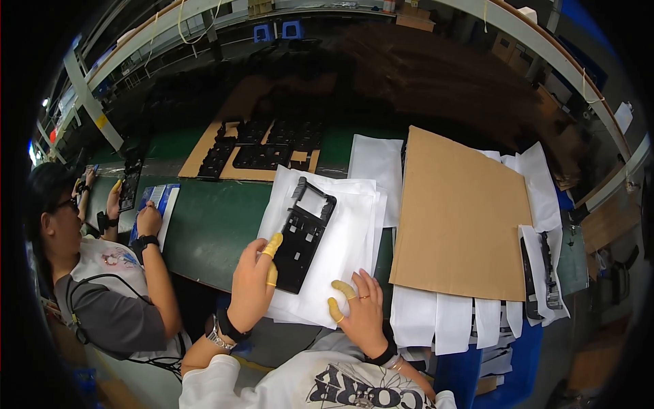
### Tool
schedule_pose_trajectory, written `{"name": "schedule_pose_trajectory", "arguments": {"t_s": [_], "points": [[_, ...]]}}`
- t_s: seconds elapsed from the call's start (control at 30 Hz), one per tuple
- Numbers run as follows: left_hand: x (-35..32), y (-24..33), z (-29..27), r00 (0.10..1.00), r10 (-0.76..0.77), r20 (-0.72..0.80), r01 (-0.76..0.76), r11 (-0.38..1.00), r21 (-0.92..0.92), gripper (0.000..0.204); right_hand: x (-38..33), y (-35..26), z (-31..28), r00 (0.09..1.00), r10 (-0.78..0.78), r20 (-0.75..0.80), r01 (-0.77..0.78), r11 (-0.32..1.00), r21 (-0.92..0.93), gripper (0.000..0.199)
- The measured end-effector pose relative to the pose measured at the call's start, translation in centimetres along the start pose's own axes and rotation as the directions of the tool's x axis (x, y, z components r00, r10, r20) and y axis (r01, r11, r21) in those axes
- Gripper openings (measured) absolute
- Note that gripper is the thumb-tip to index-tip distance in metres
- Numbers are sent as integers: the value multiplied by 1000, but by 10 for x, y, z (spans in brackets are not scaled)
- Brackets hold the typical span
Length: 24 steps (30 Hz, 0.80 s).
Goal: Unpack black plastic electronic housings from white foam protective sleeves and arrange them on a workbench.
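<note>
My left hand (251, 286), with yellow finger cots, is closed on the long edge of a black plastic housing part (298, 253). The part is a flat panel with small cutouts and a large rectangular opening at its far end. It is tilted over a stack of white sheets or sleeves (355, 211); I cannot tell which. On the near right corner of that stack lies my right hand (364, 315), fingers stretched out and holding nothing. Two of its fingers also wear yellow cots.
Right of the stack, a brown cardboard sheet (463, 218) covers white-wrapped pieces (453, 320). Several black parts (262, 155) lie on cardboard across the green table (204, 238). A blue bin (524, 365) stands below at right. At left, a co-worker (116, 286) handles another black part (129, 184).
</note>
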<state>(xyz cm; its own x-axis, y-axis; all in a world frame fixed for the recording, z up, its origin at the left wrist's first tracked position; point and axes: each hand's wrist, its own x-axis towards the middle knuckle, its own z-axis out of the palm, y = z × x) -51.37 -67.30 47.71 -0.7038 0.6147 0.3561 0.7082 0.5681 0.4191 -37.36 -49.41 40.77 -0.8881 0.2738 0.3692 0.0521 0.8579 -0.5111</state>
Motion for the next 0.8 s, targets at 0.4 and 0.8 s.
{"name": "schedule_pose_trajectory", "arguments": {"t_s": [0.4, 0.8], "points": [[17, -19, 7, 978, -171, 117, 173, 985, -3, 45, -3, 3, -2, 999, -10, 41, 11, 999, -37, 44], [17, 58, -27, 966, 35, 258, 228, 364, -903, 34, 0, 3, 0, 999, -13, 36, 15, 999, -49, 50]]}}
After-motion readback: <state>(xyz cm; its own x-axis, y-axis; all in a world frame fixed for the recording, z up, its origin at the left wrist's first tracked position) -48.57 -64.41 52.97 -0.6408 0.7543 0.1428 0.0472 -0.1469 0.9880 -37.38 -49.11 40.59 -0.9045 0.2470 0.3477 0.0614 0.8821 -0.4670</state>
